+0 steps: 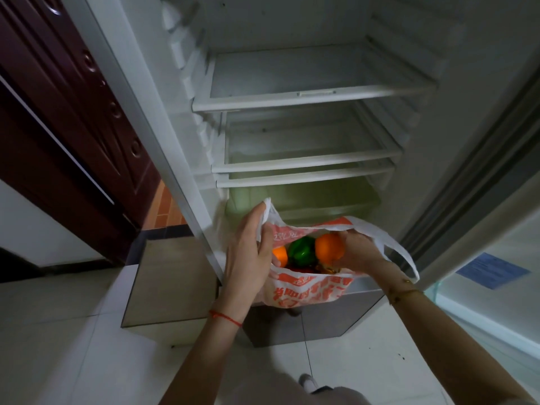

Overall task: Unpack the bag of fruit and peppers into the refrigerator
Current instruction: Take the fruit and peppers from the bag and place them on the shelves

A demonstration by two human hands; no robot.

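The left hand (251, 252) holds the bag (306, 290) open by its rim; the right hand (355, 254) grasps an orange (328, 247) inside, beside the green pepper (301, 252); lift it straight up, then onto a shelf (292, 102).

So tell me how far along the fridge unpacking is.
Done: the refrigerator stands open and its shelves hold nothing yet. In hand: the left hand holds the bag open by its handle, while the right hand grips an orange at the bag's mouth. Left: that orange, a green pepper, a second orange and whatever lies beneath.
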